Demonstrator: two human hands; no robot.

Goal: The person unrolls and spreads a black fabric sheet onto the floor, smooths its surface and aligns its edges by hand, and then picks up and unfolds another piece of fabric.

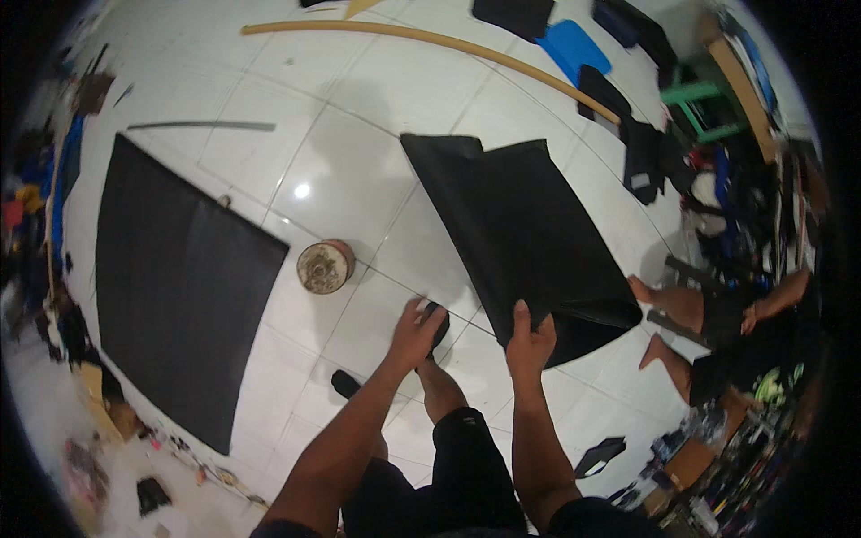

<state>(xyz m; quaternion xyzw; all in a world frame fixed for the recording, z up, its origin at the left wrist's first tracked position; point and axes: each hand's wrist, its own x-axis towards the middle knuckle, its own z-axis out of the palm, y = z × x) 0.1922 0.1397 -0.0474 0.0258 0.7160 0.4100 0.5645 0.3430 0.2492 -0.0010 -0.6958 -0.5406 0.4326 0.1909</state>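
A large black sheet point(516, 220), like leatherette or rubber, lies folded over on the white tiles ahead and to the right. My right hand point(531, 345) grips its near edge, thumb on top, where the material curls into a loose fold. My left hand point(416, 334) hovers to the left of the sheet, apart from it, above my foot in dark footwear point(439, 325). Its fingers look loosely bent and slightly blurred, with nothing visible in them. To the left lies a second black sheet point(184, 296), spread flat. Between the sheets stands a round tin point(325, 267) with a stained top.
A long yellowish strip point(430, 41) curves across the far floor, near a blue plastic piece point(574, 51) and a green stool point(704, 112). A thin grey strip point(202, 125) lies far left. At right, another person's bare legs point(673, 309) reach close to the folded sheet, beside clutter.
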